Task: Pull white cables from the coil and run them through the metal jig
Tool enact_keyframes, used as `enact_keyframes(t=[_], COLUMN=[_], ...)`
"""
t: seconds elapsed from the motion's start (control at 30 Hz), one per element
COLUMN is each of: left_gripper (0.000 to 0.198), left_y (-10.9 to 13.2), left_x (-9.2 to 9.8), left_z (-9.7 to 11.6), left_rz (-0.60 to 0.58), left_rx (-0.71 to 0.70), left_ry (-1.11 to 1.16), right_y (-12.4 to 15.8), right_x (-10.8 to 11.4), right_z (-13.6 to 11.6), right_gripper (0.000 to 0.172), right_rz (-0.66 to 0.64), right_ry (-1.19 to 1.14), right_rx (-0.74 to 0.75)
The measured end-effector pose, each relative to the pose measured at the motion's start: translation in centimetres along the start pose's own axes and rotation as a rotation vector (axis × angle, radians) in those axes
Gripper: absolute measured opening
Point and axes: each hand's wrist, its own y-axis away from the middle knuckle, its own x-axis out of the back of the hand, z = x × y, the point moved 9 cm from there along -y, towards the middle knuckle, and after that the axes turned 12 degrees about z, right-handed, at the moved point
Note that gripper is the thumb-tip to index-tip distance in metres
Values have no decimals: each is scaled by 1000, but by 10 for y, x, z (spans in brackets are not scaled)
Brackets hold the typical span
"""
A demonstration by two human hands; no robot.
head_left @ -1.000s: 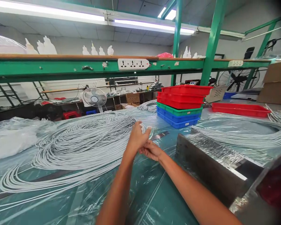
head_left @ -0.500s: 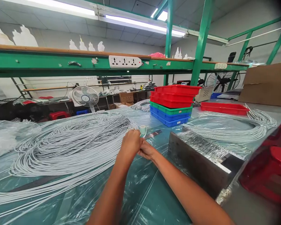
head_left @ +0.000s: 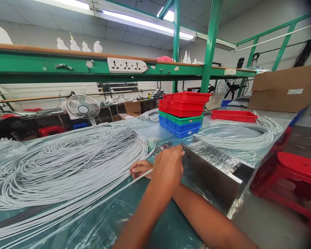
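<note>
My left hand (head_left: 169,166) is closed around a grey-white cable (head_left: 114,192). This cable runs from the lower left of the table up to the hand, and a short pale tip shows by the thumb side. Under the left wrist my right arm crosses over to the left. My right hand (head_left: 141,168) lies low at the edge of the big cable coil (head_left: 88,162), its fingers loosely bent and apart, with the held cable passing in front. Just beyond the hands stands a small pale green roll (head_left: 151,142). A metal angle plate (head_left: 209,173) is right of my left hand.
Stacked red, green and blue trays (head_left: 181,119) stand behind the plate. Farther right are another cable coil (head_left: 238,140), a red tray (head_left: 233,116) and a cardboard box (head_left: 282,90). A red stool (head_left: 295,173) is beside the table. A green shelf beam (head_left: 80,71) spans overhead.
My hands were together beside the pale roll. The left has moved right with the cable, and the right has moved left and lower beneath it. The view has turned slightly right.
</note>
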Motion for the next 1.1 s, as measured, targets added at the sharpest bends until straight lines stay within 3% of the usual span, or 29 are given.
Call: enact_keyframes(t=[0.1,0.2,0.47,0.83,1.1], left_gripper=[16,19,16,12,10], left_y=[14,18,10,17,19], left_x=[-37,-55,-51,-61,-46], left_z=[33,53,41,50,55], left_rz=[-105,-160,-171,-141,-65], left_rx=[-69,-80,-7,-20,-120], left_ry=[33,-18,-139,-152,-81], right_y=[-6,-15,-20,-8,-4], right_x=[-8,-4,-3,-6,-4], right_z=[15,23,30,16,20], right_gripper=[23,30,29,38,33], right_rz=[-103,-104,-116,-83,-62], right_ry=[6,-9,-1,18,36], right_rx=[-40,-28,-30,-79,-102])
